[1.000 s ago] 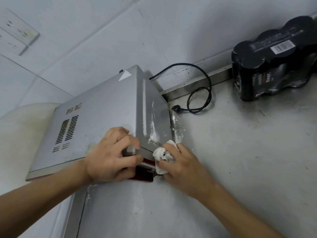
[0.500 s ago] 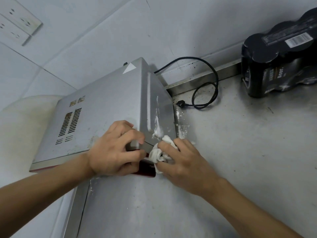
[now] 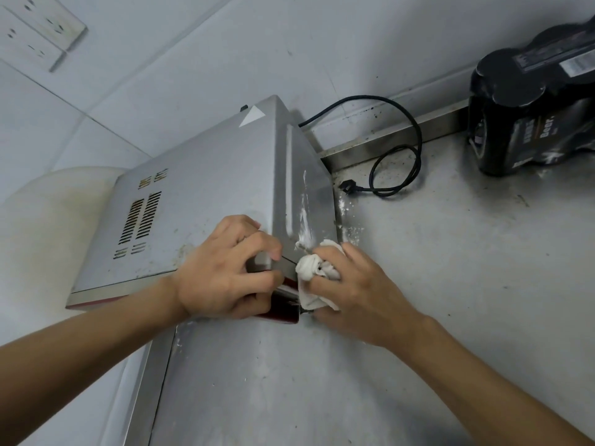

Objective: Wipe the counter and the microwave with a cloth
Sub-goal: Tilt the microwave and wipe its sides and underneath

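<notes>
A silver microwave [image 3: 206,188] stands on the steel counter [image 3: 434,284], its right side streaked with white residue. My left hand [image 3: 225,268] grips the microwave's near top corner, fingers curled over the edge. My right hand [image 3: 351,288] holds a bunched white cloth [image 3: 314,268] and presses it against the lower front part of the microwave's right side, just below the white smear. White specks lie on the counter beside the microwave's base.
The microwave's black cord and plug [image 3: 386,175] lie looped on the counter behind it. A black shrink-wrapped pack of beer cans [image 3: 531,104] stands at the back right. A wall socket [image 3: 38,27] sits high on the tiled wall at left.
My right hand with the cloth has shifted slightly up and down against the microwave's side. The left hand has kept its hold on the corner. The view has drifted a little.
</notes>
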